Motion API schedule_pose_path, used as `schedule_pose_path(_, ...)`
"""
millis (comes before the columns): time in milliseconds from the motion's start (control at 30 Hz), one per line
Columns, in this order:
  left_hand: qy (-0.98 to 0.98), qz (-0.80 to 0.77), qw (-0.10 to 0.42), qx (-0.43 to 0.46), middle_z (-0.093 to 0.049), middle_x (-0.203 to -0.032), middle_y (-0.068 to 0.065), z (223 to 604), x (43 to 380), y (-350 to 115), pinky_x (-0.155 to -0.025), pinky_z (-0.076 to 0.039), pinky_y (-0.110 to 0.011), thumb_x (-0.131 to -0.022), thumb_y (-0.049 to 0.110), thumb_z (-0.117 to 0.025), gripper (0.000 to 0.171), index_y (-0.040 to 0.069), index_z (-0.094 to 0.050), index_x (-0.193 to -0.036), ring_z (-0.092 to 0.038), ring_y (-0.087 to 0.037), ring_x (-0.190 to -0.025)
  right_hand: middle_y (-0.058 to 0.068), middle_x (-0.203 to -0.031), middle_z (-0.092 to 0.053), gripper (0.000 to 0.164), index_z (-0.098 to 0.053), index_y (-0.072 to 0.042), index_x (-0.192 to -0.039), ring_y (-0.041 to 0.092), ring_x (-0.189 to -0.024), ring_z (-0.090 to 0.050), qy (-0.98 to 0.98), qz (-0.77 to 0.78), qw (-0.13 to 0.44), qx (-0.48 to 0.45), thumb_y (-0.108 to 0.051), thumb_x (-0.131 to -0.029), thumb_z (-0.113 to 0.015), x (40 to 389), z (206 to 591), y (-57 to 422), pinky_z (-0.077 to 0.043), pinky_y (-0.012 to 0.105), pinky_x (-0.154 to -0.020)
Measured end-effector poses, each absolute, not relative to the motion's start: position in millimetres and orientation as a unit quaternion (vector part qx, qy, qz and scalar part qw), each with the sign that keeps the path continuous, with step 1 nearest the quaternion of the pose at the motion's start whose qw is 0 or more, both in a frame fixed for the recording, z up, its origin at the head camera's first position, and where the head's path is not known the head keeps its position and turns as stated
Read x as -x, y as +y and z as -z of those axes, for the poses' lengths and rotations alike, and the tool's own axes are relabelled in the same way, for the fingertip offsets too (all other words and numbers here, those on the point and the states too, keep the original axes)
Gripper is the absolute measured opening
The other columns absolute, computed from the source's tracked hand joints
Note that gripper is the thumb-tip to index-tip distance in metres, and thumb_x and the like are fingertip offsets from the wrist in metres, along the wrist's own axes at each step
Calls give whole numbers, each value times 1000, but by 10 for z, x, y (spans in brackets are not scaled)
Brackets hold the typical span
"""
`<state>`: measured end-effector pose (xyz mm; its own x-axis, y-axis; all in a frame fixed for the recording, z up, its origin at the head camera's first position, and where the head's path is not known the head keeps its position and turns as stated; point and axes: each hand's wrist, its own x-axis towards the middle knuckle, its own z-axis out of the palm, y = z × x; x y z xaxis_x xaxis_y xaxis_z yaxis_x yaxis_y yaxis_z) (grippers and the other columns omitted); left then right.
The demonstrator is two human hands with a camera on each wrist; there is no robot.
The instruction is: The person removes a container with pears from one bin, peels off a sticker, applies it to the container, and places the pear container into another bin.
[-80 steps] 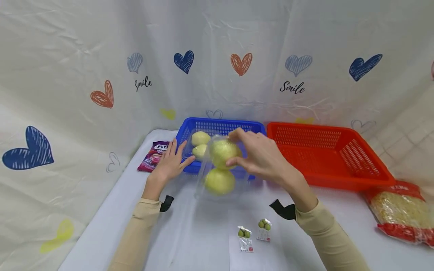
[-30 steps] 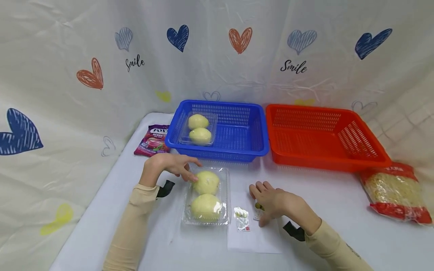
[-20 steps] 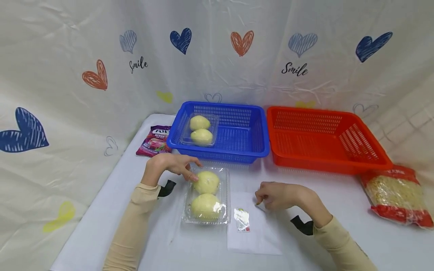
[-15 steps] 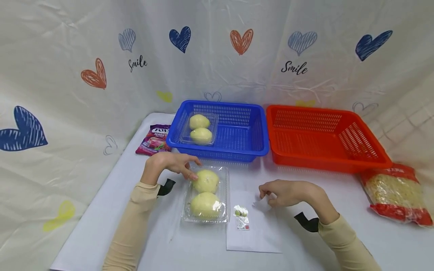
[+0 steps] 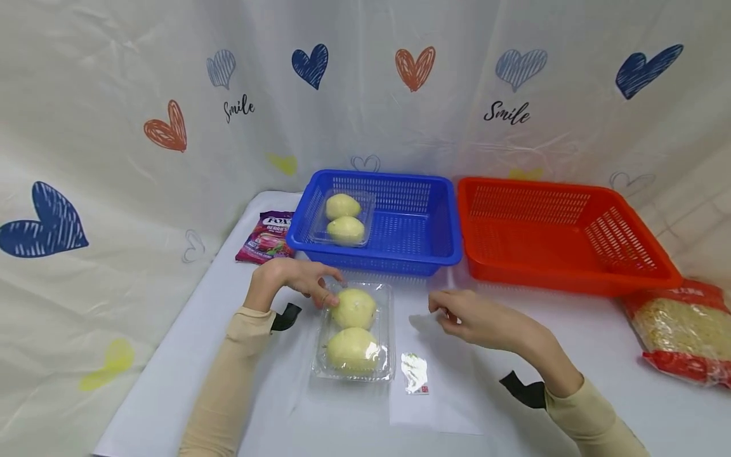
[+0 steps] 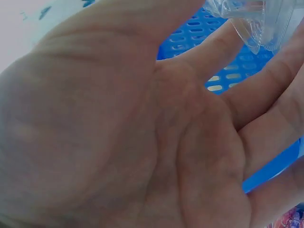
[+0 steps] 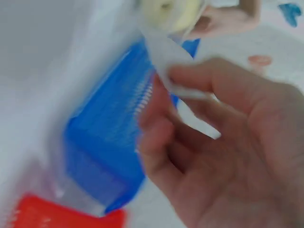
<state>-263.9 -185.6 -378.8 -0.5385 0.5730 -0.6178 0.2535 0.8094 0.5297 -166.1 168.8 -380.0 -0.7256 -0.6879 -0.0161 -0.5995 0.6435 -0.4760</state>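
Observation:
A clear plastic box lies on the white table with two pale yellow-green fruits inside. My left hand is at its far left corner, thumb and index finger gripping the edge; in the left wrist view, the other fingers spread apart. Above the white backing sheet, my right hand pinches a thin sticker, which shows pale and blurred in the right wrist view. Another small sticker with a red mark lies on the sheet, beside the box.
Behind stands a blue basket holding another clear box of two fruits. A red basket adjoins it on the right. A purple snack bag lies at left and a red-ended bag at far right.
My right hand set the fruit box down on the table, went to the backing sheet and peeled a sticker off it. My left hand came from the blue basket to the box's corner.

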Motion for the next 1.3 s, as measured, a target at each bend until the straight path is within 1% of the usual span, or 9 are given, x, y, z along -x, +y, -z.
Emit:
schedule_pose_path(100,854,-204,417,-233,-75,-115,-9,3741,2660,-1843,-110,-52,-46,-102,38,-63,58,16,-44,-152,-73,-17,-103,-6,-93,-65,15,-62,-17,-101,6,-82,-59,916,208,-7,343,-3,-95,-65,1611,3598,1476,-56,23,-73)
schedule_pose_path(233,850,-216,431,-211,-75,-109,-7,3712,2675,-1836,-99,-58,-42,-103,36,-62,55,17,-44,-152,-72,-14,-94,-4,-97,-69,13,-69,-18,-103,13,-88,-62,916,106,-153,355,-10,-93,-72,1583,3445,1084,-57,27,-75)
schedule_pose_path(333,846,-228,440,-197,-75,-101,-6,3724,2692,-1815,-93,-60,-39,-103,36,-61,52,19,-45,-150,-68,-13,-85,-2,-94,-70,10,-71,-17,-100,16,-89,-61,896,20,-234,378,-10,-92,-72,1601,3514,815,-54,28,-73)
schedule_pose_path(400,846,-233,441,-189,-75,-99,-6,3727,2693,-1801,-92,-61,-41,-103,36,-61,51,21,-45,-149,-66,-13,-81,-2,-91,-68,10,-70,-16,-97,17,-88,-60,883,-18,-256,393,-10,-90,-72,1603,3610,697,-52,28,-73)
schedule_pose_path(667,843,-242,444,-185,-75,-98,-6,3830,2626,-1826,-85,-61,-35,-101,37,-64,49,19,-49,-144,-68,-16,-83,-9,-79,-63,10,-72,-23,-91,14,-78,-54,861,-7,-225,456,-22,-83,-77,1489,3926,584,-34,27,-71)
schedule_pose_path(833,844,-245,439,-187,-75,-98,-6,3809,2615,-1845,-89,-61,-37,-101,36,-65,48,19,-50,-143,-71,-21,-90,-11,-93,-69,12,-75,-24,-102,11,-90,-63,872,69,-138,464,-33,-94,-73,1547,3932,602,-48,30,-82)
schedule_pose_path(933,845,-241,440,-187,-75,-99,-7,3795,2627,-1865,-90,-60,-36,-102,36,-64,47,19,-49,-143,-72,-23,-95,-10,-102,-71,12,-75,-23,-107,9,-99,-67,873,131,-96,460,-29,-100,-67,1635,3952,602,-52,34,-90)
schedule_pose_path(1067,841,-240,443,-195,-76,-101,-8,3793,2643,-1865,-89,-60,-32,-102,36,-62,47,18,-48,-144,-72,-23,-98,-8,-111,-73,16,-74,-20,-112,11,-108,-68,860,174,-99,470,-14,-98,-69,1739,4036,602,-53,38,-96)
schedule_pose_path(1300,839,-236,449,-197,-76,-102,-6,3795,2644,-1853,-91,-59,-32,-102,38,-62,47,20,-49,-144,-71,-21,-99,-6,-119,-73,21,-73,-17,-117,13,-116,-67,832,178,-113,513,-20,-96,-73,1823,4169,602,-53,35,-105)
